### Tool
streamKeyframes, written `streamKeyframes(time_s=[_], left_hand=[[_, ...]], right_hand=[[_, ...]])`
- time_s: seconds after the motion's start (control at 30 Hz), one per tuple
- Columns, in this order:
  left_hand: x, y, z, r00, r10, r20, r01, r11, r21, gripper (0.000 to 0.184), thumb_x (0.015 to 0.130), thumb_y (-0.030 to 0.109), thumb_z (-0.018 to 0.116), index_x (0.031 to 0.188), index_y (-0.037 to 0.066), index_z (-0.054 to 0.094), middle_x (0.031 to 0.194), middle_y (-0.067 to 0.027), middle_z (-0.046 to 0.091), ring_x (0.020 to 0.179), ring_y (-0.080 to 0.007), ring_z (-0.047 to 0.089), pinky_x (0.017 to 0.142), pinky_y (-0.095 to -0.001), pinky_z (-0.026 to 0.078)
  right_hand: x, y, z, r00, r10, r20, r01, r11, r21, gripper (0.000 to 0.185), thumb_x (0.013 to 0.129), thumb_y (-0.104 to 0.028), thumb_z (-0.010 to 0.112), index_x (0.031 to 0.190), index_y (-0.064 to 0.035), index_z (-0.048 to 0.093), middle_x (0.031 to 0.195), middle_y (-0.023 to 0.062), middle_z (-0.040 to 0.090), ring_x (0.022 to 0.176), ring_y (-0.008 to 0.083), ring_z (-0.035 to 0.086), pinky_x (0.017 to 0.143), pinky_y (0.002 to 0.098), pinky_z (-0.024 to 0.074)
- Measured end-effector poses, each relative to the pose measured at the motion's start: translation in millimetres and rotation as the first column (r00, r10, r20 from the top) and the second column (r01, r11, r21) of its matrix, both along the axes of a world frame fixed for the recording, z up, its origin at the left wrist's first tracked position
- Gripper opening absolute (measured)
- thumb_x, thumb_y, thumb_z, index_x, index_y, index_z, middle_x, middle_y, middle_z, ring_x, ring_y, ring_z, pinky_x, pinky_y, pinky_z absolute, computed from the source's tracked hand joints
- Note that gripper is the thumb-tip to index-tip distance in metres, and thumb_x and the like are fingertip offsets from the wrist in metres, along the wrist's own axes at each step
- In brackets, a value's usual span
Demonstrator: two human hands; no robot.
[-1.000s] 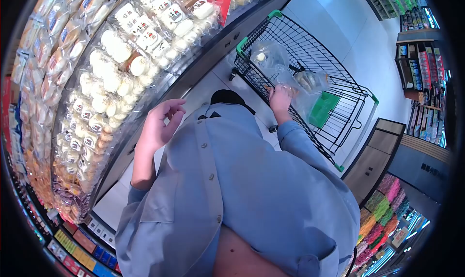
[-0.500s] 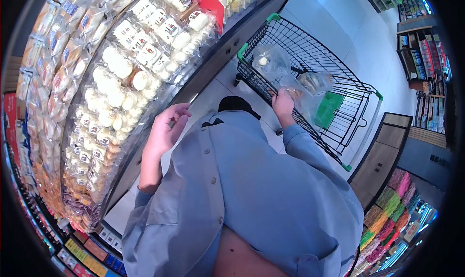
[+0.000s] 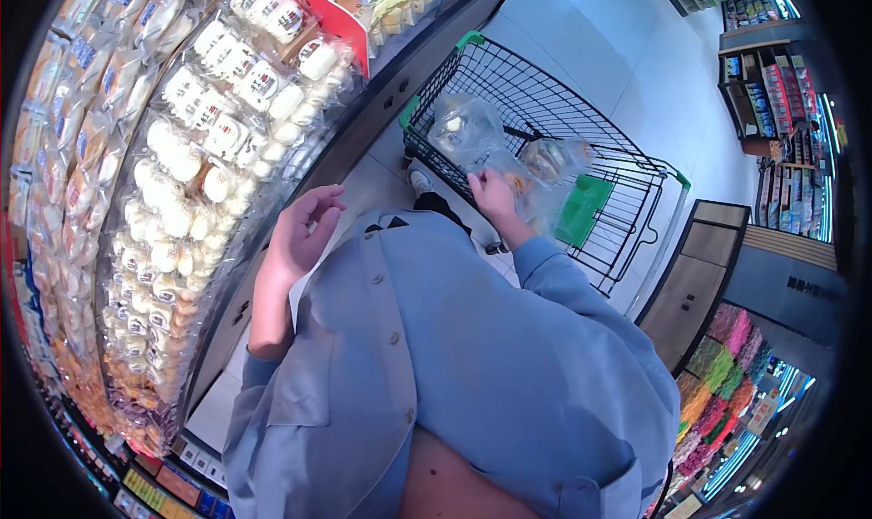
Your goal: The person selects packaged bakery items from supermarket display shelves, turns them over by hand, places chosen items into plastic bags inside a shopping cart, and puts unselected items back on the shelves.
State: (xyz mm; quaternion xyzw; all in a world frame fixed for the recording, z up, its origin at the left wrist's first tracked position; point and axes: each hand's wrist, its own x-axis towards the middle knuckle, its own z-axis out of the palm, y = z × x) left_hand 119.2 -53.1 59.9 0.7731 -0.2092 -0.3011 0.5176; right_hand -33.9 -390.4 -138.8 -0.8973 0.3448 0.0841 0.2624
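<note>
My left hand point(image 3: 304, 232) is raised beside the bakery display, its fingers loosely bent and apart, with nothing between them. My right hand point(image 3: 495, 197) is curled at the near side rim of a black wire shopping cart point(image 3: 581, 97) with green corners. The fingers seem wrapped on that rim, partly out of sight. Inside the cart, just beyond the right hand, lie clear plastic bags point(image 3: 468, 128) with food in them, and another bagged item point(image 3: 552, 158) rests near the green panel point(image 3: 584, 210).
Packaged white buns point(image 3: 177, 156) fill the slanted display on the left, with wrapped breads point(image 3: 113, 74) behind them. A red divider point(image 3: 331, 15) stands at its top. Shelves of goods point(image 3: 786, 101) and a wooden cabinet point(image 3: 699, 283) are on the right. My shoe point(image 3: 421, 182) is beside the cart.
The cart and my right hand have shifted left in view, and the display has also moved left. A shoe has come into sight by the cart. The left hand keeps its loose pose.
</note>
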Motion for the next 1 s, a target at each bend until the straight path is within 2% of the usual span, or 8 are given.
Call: streamKeyframes(time_s=[0.07, 0.2, 0.47, 0.6, 0.67, 0.8, 0.87, 1.0], left_hand=[[-3.0, -16.6, 0.1, 0.999, 0.043, -0.018, -0.043, 0.999, -0.009, 0.031, 0.092, 0.005, 0.057, 0.122, -0.003, 0.059, 0.098, -0.0075, 0.068, 0.089, -0.0122, 0.061, 0.083, -0.0269, 0.049], [-8.8, -41.3, 0.3, 0.999, 0.031, -0.019, -0.03, 0.999, 0.039, 0.03, 0.092, 0.004, 0.057, 0.121, -0.002, 0.06, 0.099, -0.0085, 0.069, 0.089, -0.0134, 0.063, 0.083, -0.0275, 0.049], [-18.7, -63.5, -1.8, 0.99, 0.105, -0.095, -0.09, 0.985, 0.148, 0.031, 0.092, -0.001, 0.058, 0.122, 0.0, 0.06, 0.101, -0.0098, 0.069, 0.093, -0.015, 0.064, 0.085, -0.029, 0.05], [-23.2, -60.8, -3.1, 0.97, 0.193, -0.149, -0.155, 0.96, 0.233, 0.031, 0.092, -0.002, 0.057, 0.123, 0.0, 0.06, 0.102, -0.01, 0.069, 0.093, -0.0146, 0.064, 0.084, -0.0288, 0.05], [-25.8, -59.8, -5.4, 0.961, 0.221, -0.164, -0.173, 0.949, 0.264, 0.031, 0.092, -0.003, 0.057, 0.123, 0.0, 0.06, 0.102, -0.01, 0.069, 0.092, -0.0142, 0.064, 0.084, -0.0286, 0.05], [-21.3, -61.0, -9.8, 0.963, 0.236, -0.129, -0.189, 0.935, 0.3, 0.031, 0.092, -0.002, 0.058, 0.122, 0.0, 0.06, 0.101, -0.0101, 0.069, 0.089, -0.0142, 0.064, 0.083, -0.0284, 0.051], [-17.9, -61.9, -7.1, 0.966, 0.224, -0.126, -0.173, 0.93, 0.325, 0.032, 0.091, -0.002, 0.058, 0.122, 0.0, 0.06, 0.101, -0.0105, 0.069, 0.089, -0.0143, 0.064, 0.083, -0.0284, 0.051], [-12.2, -61.3, -9.4, 0.966, 0.223, -0.129, -0.174, 0.933, 0.314, 0.032, 0.091, -0.003, 0.058, 0.122, 0.0, 0.06, 0.102, -0.0104, 0.069, 0.091, -0.015, 0.064, 0.084, -0.0287, 0.05]], right_hand=[[15.6, -19.9, -19.6, 0.946, 0.051, 0.319, -0.06, 0.998, 0.016, 0.029, 0.092, -0.031, 0.057, 0.094, -0.0023, 0.065, 0.094, 0.0229, 0.067, 0.093, 0.0411, 0.063, 0.081, 0.0504, 0.0489], [68.7, -39.9, -44.1, 0.937, 0.046, 0.347, -0.084, 0.992, 0.096, 0.025, 0.092, -0.024, 0.056, 0.097, -0.0014, 0.065, 0.094, 0.0245, 0.066, 0.091, 0.0414, 0.063, 0.079, 0.0467, 0.0495], [133.1, -56.5, -182.2, 0.95, 0.299, -0.091, -0.276, 0.939, 0.206, 0.028, 0.089, -0.022, 0.05, 0.099, -0.003, 0.069, 0.101, 0.0231, 0.068, 0.096, 0.038, 0.066, 0.086, 0.0464, 0.0513], [137.7, -42.8, -205.9, 0.949, 0.258, -0.181, -0.213, 0.948, 0.235, 0.03, 0.088, -0.021, 0.051, 0.102, -0.0039, 0.07, 0.103, 0.0208, 0.069, 0.097, 0.0362, 0.066, 0.087, 0.0451, 0.0517], [145.7, -41.5, -210.0, 0.744, 0.545, -0.387, -0.447, 0.836, 0.319, 0.03, 0.086, -0.024, 0.055, 0.104, -0.0056, 0.071, 0.106, 0.019, 0.07, 0.1, 0.036, 0.066, 0.087, 0.0434, 0.0519], [137.1, -32.0, -245.2, 0.818, 0.502, -0.281, -0.409, 0.851, 0.331, 0.028, 0.084, -0.025, 0.058, 0.1, -0.0068, 0.073, 0.109, 0.017, 0.069, 0.102, 0.0357, 0.065, 0.087, 0.0418, 0.0522], [126.9, -31.5, -231.5, 0.913, 0.336, -0.23, -0.268, 0.921, 0.281, 0.027, 0.083, -0.024, 0.06, 0.101, -0.0076, 0.073, 0.11, 0.0153, 0.069, 0.103, 0.035, 0.065, 0.087, 0.0414, 0.0521], [124.4, -40.6, -279.2, 0.752, 0.56, -0.347, -0.498, 0.828, 0.258, 0.031, 0.087, -0.025, 0.055, 0.1, -0.0023, 0.072, 0.109, 0.0205, 0.069, 0.102, 0.035, 0.066, 0.088, 0.0433, 0.052]])
